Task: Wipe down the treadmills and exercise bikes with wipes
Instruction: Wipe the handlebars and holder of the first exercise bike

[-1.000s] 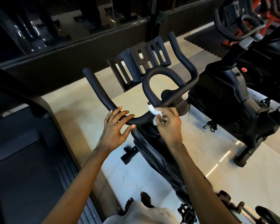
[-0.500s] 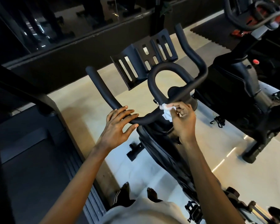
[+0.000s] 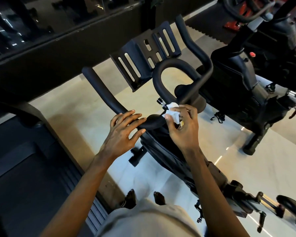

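Observation:
A black exercise bike stands in front of me, its handlebar [image 3: 101, 93] curving from the left horn to a centre loop [image 3: 176, 65]. My left hand [image 3: 125, 130] rests on the handlebar's near bend, fingers spread over the bar. My right hand [image 3: 183, 127] pinches a crumpled white wipe [image 3: 172, 112] against the bar where the loop meets the stem. A slotted black tablet holder [image 3: 143, 53] sits behind the loop.
A treadmill deck [image 3: 24, 168] lies at the left, its edge beside my bare feet [image 3: 143, 197]. A second black bike [image 3: 256, 79] stands to the right, with a third red one behind it. A dark wall ledge [image 3: 58, 48] runs across the back. Pale floor lies between the machines.
My right hand with the wipe has shifted along the bar's centre, from under the loop's left base up toward the stem. The left hand has stayed on the bar.

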Available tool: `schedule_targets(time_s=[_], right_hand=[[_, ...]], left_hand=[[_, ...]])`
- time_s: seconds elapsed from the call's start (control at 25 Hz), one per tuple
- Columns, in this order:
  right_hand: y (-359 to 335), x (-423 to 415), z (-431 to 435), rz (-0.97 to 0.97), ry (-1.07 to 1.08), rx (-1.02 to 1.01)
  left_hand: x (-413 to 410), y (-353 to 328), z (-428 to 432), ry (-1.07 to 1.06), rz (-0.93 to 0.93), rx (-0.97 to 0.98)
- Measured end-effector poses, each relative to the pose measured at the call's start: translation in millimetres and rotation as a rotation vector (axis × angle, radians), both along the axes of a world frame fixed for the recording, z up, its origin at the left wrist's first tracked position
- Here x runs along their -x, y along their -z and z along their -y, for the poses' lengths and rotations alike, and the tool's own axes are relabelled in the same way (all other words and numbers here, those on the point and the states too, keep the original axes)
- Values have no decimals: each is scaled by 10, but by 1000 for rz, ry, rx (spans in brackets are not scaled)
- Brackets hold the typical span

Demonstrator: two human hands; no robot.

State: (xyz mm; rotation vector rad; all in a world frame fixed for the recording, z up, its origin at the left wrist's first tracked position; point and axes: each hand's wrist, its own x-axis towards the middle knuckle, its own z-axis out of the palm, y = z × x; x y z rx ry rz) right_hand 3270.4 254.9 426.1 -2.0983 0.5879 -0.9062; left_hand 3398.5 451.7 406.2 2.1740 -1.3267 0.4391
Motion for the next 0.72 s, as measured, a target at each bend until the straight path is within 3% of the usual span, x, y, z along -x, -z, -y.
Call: schedule_targets(time_s=[0.16, 0.32, 0.48, 0.64, 0.72], right_hand=[[-151, -56, -68, -52, 85, -163], [-26, 83, -226, -48, -126, 56], [-36, 61, -50, -10, 71, -88], [19, 44, -452, -103, -243, 157], [-49, 43, -384, -104, -236, 72]], left_hand=[[-29, -7, 0, 21, -20, 13], [-66, 14, -34, 19, -29, 53], [-188, 1, -99, -75, -64, 38], [-370, -50, -176, -122, -80, 25], [-490, -121, -218, -179, -64, 35]])
